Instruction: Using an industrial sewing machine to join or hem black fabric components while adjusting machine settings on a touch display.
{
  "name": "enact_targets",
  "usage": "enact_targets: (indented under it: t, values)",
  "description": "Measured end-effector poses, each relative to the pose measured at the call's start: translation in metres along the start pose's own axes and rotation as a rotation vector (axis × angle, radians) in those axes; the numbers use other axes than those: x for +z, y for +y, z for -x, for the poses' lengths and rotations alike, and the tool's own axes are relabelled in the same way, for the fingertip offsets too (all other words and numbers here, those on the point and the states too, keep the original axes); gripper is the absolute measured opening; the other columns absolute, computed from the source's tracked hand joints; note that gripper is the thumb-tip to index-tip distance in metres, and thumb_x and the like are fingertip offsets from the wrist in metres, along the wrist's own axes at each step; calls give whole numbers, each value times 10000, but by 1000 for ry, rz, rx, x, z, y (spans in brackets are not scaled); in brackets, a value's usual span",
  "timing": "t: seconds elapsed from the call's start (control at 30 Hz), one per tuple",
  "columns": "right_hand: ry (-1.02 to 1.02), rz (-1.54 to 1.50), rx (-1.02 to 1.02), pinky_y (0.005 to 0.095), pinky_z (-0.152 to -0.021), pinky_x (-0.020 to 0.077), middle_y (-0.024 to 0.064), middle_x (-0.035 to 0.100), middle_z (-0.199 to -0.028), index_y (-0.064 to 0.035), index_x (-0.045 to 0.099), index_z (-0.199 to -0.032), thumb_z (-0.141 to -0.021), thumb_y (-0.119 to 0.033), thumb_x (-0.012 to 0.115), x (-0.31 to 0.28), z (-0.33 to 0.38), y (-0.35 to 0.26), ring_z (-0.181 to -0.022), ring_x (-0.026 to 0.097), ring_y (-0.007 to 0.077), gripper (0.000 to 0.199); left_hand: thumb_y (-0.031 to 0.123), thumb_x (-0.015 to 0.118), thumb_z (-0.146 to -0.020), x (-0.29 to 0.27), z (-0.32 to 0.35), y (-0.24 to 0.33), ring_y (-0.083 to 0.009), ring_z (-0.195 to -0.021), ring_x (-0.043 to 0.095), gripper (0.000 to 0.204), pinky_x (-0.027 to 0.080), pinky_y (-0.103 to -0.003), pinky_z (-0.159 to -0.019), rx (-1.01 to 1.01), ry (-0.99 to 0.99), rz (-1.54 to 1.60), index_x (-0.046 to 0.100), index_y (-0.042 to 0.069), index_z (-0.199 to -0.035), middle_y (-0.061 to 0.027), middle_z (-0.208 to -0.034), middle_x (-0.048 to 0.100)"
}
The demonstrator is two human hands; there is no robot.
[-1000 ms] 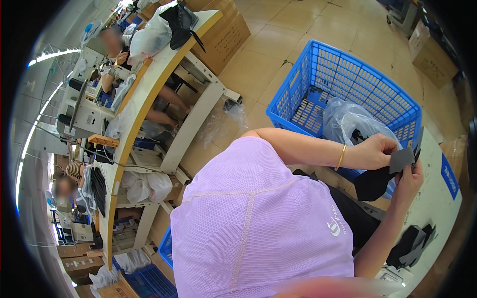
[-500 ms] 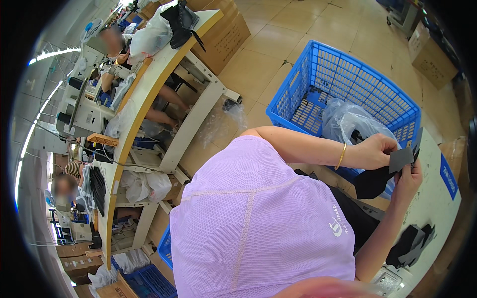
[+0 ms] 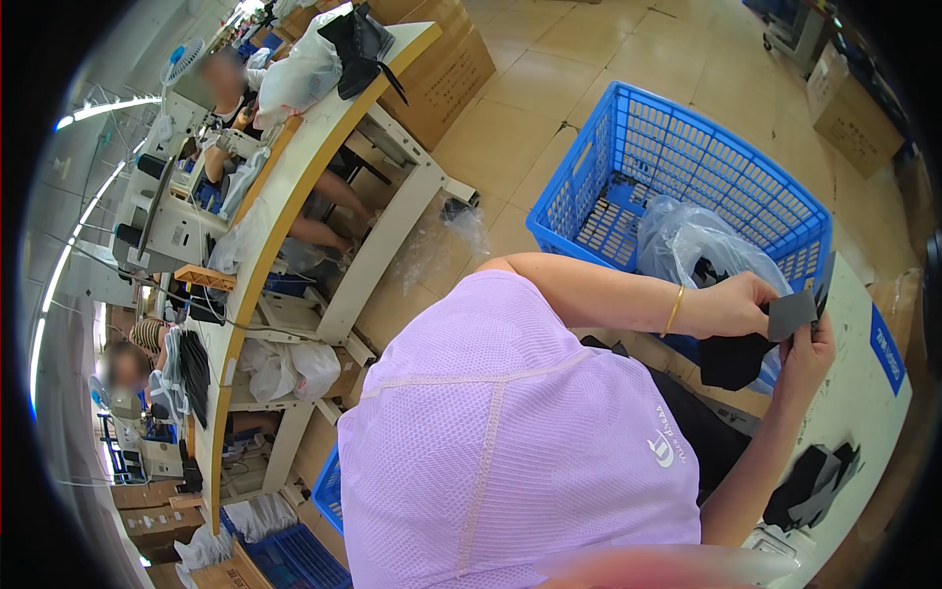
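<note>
My left hand, below a gold bangle, pinches a dark grey flat piece of cloth or leather by its edge. My right hand meets it from below, its fingers closed on the same grey piece. A black flat piece hangs down under both hands; which hand bears it is hidden. Another dark edge rises behind my right fingers. Near my right forearm, several cut black and grey pieces lie in a loose pile on the pale table.
A blue plastic crate beyond my left arm holds a clear plastic bag with dark pieces inside. Off to the left runs a long workbench with sewing machines, bags and a black boot. Two people sit there. Cardboard boxes stand farther off.
My hands stay almost in place with the grey piece. The black piece below has shifted slightly, showing less of its left side. A person at the far bench has moved a little.
</note>
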State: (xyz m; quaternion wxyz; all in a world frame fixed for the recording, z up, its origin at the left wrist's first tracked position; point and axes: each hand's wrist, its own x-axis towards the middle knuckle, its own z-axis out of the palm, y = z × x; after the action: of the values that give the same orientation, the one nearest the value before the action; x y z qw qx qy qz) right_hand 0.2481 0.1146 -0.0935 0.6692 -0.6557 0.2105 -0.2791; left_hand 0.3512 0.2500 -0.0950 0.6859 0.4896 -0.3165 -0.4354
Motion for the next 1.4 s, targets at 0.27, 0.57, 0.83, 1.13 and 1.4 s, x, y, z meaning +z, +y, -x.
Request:
enact_targets:
  t: [0.27,0.57,0.83,1.13,1.4]
  values:
    - [-28,117,-13,148,-481,245,-89,519,-693,-65,644,-1015,-934,-132,658,10,4,-18,-547,397,-29,106,92,696,-835,-4,-4,2,-91,-809,597,199,483,-260,-719,-72,94,333,691,26,-1023,-15,-903,677]
    - [-96,223,-58,167,-471,224,-92,477,-648,-61,632,-936,-942,-168,655,6,4,-24,-520,363,-14,110,34,762,-727,-4,-1,17,-132,-792,608,289,483,-277,-677,-40,36,403,654,52,-995,-38,-894,640]
    - [-195,652,-490,242,-627,364,19,454,-788,-29,491,-869,-957,-99,589,9,7,-36,-692,425,114,149,74,764,-763,-9,-3,17,-144,-737,617,245,482,-279,-616,-294,25,387,645,63,-976,-32,-851,622]
    - [-250,551,-386,238,-659,379,23,454,-823,-23,490,-865,-936,-57,602,9,7,-40,-721,439,122,137,99,748,-789,-17,-8,17,-164,-702,638,185,521,-312,-622,-360,-122,352,640,32,-924,-63,-806,636]
    - [-275,556,-405,229,-674,388,24,485,-838,-11,538,-895,-905,-29,627,11,9,-48,-729,466,116,92,102,741,-791,-21,-3,17,-193,-756,653,226,520,-309,-657,-468,-27,336,682,-31,-964,-114,-907,682]
